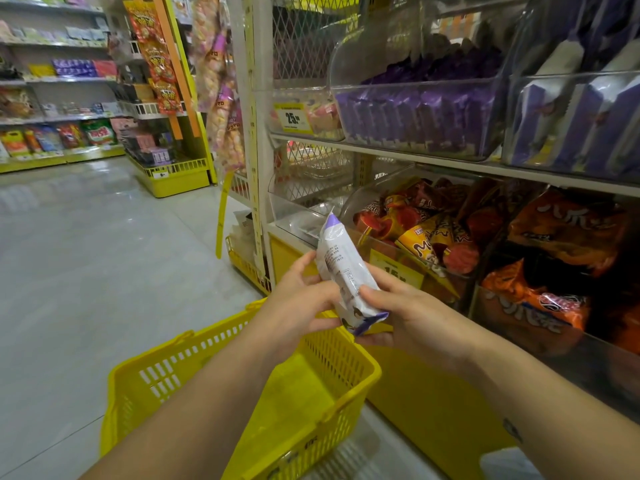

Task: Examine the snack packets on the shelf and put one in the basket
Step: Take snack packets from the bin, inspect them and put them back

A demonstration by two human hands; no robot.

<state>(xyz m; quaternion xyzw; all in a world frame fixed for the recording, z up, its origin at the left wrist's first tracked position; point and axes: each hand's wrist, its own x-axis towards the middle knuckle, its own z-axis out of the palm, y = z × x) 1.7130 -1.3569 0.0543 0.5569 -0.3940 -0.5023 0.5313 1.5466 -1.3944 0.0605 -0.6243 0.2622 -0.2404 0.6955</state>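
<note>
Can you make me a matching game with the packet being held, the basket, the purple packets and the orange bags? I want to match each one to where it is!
Things:
1. white and purple packet
2. basket
3. purple packets
4. orange bags

Places:
A. clear bin on the lower shelf
B. low down, under the arms
C. held between the left hand and the right hand
D. clear bin on the upper shelf

Pairs: 1-C, 2-B, 3-D, 4-A
</note>
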